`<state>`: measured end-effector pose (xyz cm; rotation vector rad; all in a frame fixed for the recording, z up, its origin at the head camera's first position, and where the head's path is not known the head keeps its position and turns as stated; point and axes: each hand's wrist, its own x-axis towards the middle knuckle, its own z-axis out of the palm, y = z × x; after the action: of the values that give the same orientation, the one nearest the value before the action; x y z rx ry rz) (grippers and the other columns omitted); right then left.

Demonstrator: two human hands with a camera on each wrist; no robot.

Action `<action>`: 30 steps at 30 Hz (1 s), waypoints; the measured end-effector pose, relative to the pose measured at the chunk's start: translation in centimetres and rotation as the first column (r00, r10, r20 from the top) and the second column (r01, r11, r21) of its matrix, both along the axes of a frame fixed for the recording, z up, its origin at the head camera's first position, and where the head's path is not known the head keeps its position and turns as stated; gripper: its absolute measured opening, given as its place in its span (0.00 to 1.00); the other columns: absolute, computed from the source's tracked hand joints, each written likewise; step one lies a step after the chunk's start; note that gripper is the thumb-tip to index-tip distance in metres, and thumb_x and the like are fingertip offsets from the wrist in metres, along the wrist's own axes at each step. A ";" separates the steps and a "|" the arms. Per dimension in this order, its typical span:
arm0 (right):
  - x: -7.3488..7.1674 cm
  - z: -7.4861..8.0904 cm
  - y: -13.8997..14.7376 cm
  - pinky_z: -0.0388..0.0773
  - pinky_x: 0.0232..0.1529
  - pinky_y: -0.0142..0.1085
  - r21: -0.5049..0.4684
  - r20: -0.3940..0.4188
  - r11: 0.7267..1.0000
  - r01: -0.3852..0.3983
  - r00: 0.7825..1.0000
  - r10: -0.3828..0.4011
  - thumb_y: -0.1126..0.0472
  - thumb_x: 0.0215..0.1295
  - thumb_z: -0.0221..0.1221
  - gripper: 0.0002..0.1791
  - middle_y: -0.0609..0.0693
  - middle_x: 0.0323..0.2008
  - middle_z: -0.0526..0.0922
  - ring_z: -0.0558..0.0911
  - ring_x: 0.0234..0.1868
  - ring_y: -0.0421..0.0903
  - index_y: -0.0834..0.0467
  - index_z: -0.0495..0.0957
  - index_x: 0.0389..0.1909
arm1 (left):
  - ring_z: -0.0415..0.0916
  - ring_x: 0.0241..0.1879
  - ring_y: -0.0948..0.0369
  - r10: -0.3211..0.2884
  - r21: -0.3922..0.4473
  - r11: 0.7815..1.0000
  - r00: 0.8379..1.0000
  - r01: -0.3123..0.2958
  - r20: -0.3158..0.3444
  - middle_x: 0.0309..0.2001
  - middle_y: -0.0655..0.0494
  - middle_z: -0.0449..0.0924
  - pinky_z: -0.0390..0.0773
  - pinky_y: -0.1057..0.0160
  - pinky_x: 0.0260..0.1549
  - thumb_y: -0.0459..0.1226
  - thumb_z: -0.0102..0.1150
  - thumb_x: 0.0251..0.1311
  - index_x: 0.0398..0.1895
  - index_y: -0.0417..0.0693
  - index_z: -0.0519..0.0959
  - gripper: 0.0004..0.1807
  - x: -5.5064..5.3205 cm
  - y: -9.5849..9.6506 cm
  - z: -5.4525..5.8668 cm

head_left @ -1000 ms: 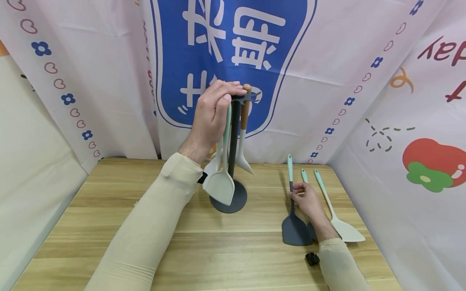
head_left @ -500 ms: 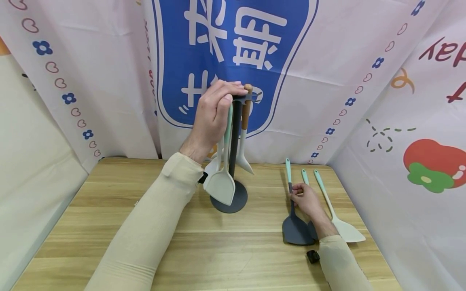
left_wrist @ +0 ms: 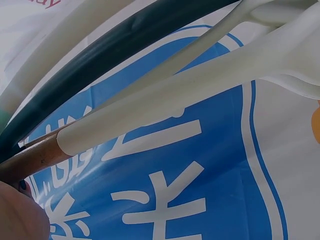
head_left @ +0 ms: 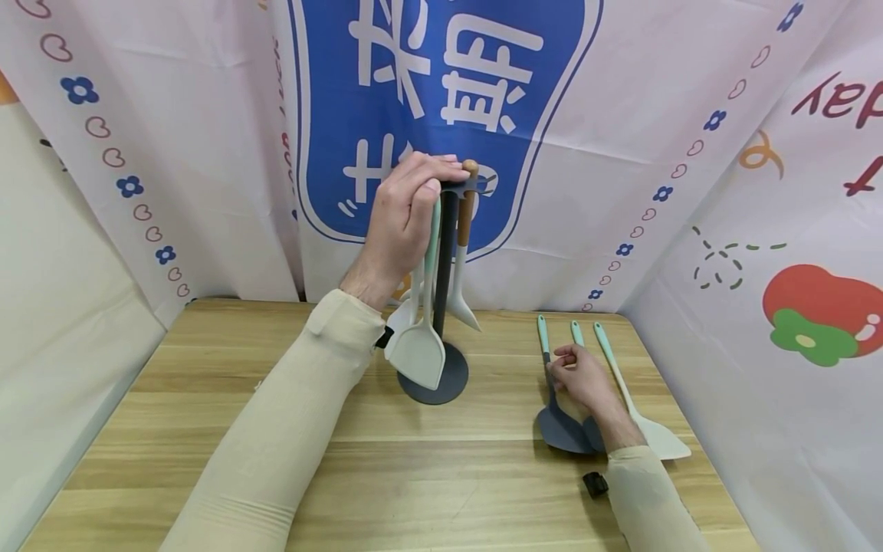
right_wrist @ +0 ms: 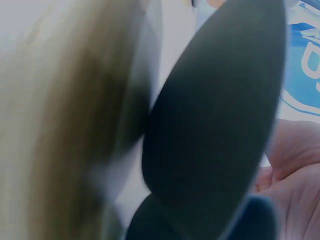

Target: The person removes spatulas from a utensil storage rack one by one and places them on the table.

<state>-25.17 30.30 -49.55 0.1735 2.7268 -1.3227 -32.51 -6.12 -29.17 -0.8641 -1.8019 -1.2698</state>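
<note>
My left hand (head_left: 407, 211) grips the top of a dark utensil stand (head_left: 444, 268), its fingers lying over the hook ring. From the stand hang a pale turner with a mint handle (head_left: 418, 354), a white utensil with a wooden handle (head_left: 464, 245) and other pale utensils behind. At the right, my right hand (head_left: 582, 379) pinches the thin shaft of a dark grey spatula (head_left: 562, 429), its mint handle end pointing away from me. The spatula's dark blade (right_wrist: 220, 120) fills much of the right wrist view.
Beside the right hand lies a pale turner (head_left: 658, 438) with a mint handle. Another dark utensil (head_left: 592, 435) is partly hidden under the right hand and wrist. The wooden table (head_left: 428, 491) is bounded by printed cloth walls (head_left: 752, 330) at the back and sides.
The dark spatula's handle end has come lower, toward me, and its blade has tilted and shifted slightly rightward in the right hand. The left hand and the stand stay in place.
</note>
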 end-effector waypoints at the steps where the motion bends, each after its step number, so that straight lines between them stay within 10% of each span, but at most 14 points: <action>1: 0.0 0.2 -0.1 0.93 0.45 0.42 0.003 -0.008 1.000 0.002 1.000 -0.002 0.63 0.87 0.63 0.24 0.66 0.57 0.85 0.92 0.44 0.50 0.71 0.76 0.75 | 0.86 0.72 0.47 0.000 0.000 1.000 1.000 0.000 -0.001 0.65 0.42 0.93 0.80 0.57 0.82 0.42 0.38 0.86 0.60 0.41 0.94 0.31 0.0 0.0 0.0; 13: 0.3 2.3 -3.0 0.94 0.50 0.39 -0.036 -0.075 0.999 -0.011 0.997 0.008 0.56 0.89 0.65 0.25 0.64 0.62 0.85 0.92 0.61 0.63 0.66 0.77 0.76 | 0.87 0.72 0.47 0.003 -0.003 1.000 1.000 -0.003 -0.001 0.65 0.42 0.93 0.79 0.57 0.83 0.42 0.38 0.87 0.60 0.41 0.94 0.31 0.0 0.2 0.0; 30: -0.5 5.0 -8.1 0.94 0.52 0.33 -0.089 -0.231 0.994 -0.059 0.972 0.037 0.61 0.88 0.65 0.22 0.66 0.62 0.88 0.92 0.62 0.64 0.67 0.80 0.73 | 0.87 0.72 0.47 -0.001 0.008 1.000 1.000 0.001 -0.012 0.64 0.41 0.92 0.81 0.56 0.82 0.41 0.39 0.87 0.60 0.41 0.94 0.30 0.0 0.2 0.0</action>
<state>-25.70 22.22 -44.59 -0.0576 2.8210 -1.5443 -32.56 -5.94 -29.17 -0.8665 -1.7866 -1.2692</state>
